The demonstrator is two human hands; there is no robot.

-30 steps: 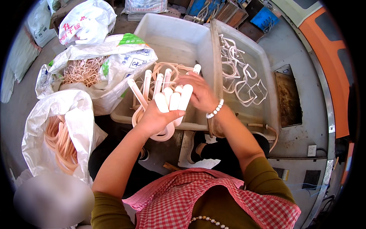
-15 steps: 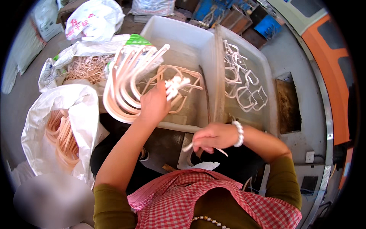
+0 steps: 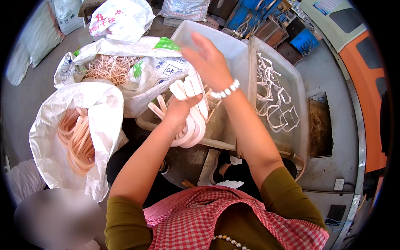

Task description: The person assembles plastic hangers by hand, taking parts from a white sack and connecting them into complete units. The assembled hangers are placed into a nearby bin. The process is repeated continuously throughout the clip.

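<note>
A bundle of pale pink, hook-shaped plastic pieces [image 3: 196, 123] is gripped in my left hand [image 3: 177, 114], its curved ends pointing down and toward me. My right hand [image 3: 210, 64], a little smeared by motion, is raised just beyond the bundle with fingers apart and nothing visible in it. Under both hands lies a translucent plastic tub [image 3: 216, 143] with more bent pale pieces [image 3: 214, 104] inside, partly hidden by the bundle. Left of the bundle, an open white sack [image 3: 110, 93] holds thin pinkish scraps [image 3: 110, 68].
Nearer on the left, another white sack [image 3: 46, 137] contains long pink loops [image 3: 77, 139]. A second tub [image 3: 302, 121] on the right holds water and several bent white pieces [image 3: 271, 91]. Orange machinery [image 3: 358, 62] stands far right, and a tied white bag [image 3: 121, 18] sits behind.
My right hand has risen forward and left from near my lap, and the thin white strip it held is gone. The bundle in my left hand has turned and come nearer.
</note>
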